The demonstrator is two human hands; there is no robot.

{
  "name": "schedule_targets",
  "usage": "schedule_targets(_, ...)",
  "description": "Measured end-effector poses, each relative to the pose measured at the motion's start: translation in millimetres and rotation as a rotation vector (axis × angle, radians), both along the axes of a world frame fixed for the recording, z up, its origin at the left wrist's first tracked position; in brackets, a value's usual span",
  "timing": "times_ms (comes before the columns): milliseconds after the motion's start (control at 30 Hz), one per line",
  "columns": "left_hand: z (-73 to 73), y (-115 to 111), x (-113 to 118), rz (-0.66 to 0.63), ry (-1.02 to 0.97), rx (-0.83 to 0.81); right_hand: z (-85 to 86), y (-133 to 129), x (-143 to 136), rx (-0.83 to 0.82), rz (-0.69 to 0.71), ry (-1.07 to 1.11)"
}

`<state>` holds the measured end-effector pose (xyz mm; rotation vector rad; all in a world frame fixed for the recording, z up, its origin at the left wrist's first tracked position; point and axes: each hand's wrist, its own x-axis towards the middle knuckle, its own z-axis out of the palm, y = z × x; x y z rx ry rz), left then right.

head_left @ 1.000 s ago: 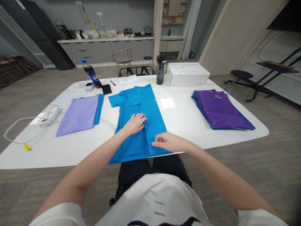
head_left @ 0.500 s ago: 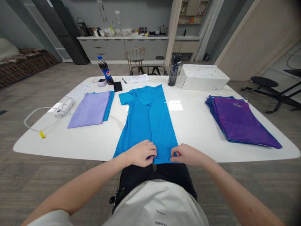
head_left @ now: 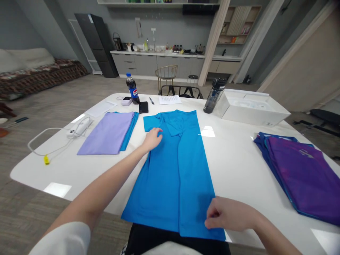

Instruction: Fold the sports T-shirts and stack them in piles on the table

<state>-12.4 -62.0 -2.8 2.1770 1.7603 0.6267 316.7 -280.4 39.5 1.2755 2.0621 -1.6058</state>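
Observation:
A blue shirt (head_left: pixel 164 180) lies on the white table with its right part folded inward and a sleeve folded over near the collar. My left hand (head_left: pixel 153 139) is over the shirt's left side just below the left sleeve, its fingers apart and holding nothing. At the shirt's lower right corner, my right hand (head_left: pixel 230 213) has its fingers curled together against the fabric; whether cloth is pinched between them is hidden.
Left on the table (head_left: pixel 87 177) are folded lavender cloth (head_left: pixel 107 134), a charger with cable (head_left: pixel 79 127), a cola bottle (head_left: pixel 132 90) and a black wallet (head_left: pixel 143 107). To the right stand a dark bottle (head_left: pixel 213 96), a white box (head_left: pixel 252 108) and folded purple clothes (head_left: pixel 305 173).
My left hand has left the hem and moved up to near the left sleeve, its fingers opening. My right hand remains by the lower right corner. The camera view has shifted.

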Motion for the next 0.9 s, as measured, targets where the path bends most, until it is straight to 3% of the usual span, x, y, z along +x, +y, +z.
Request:
schedule_targets(100,0.2,71.2,-23.2,0.16,0.145,-0.015,1.4,37.5,-5.7,-0.106,-0.011,0.093)
schedule_targets(167,-2.2,105.0,-35.8,0.217,0.239,-0.032,0.3,71.0,-13.3,-0.065,-0.065,0.16)
schedule_targets(267,-11.6,139.5,-50.3,0.252,0.349,-0.073,-5.4,133.3,-33.1,0.159,-0.168,0.214)
schedule_targets(367,-20.2,159.2,-60.6,0.271,0.429,-0.061,-14.8,209.0,-64.6,0.438,-0.238,0.163)
schedule_targets(467,-19.0,168.9,-68.2,0.313,0.488,-0.089,-26.9,294.4,-106.0,0.681,-0.277,0.15)
schedule_targets(633,2.7,170.1,-81.3,0.326,0.409,-0.18,-49.6,417.2,-172.2,0.912,-0.323,0.023)
schedule_targets(733,17.2,160.1,-91.6,0.357,0.268,-0.181,-58.9,456.5,-192.6,0.931,-0.287,-0.121)
schedule_targets(900,36.5,132.1,-102.0,0.283,-0.121,-0.212,-68.7,478.1,-194.0,0.923,-0.21,-0.111)
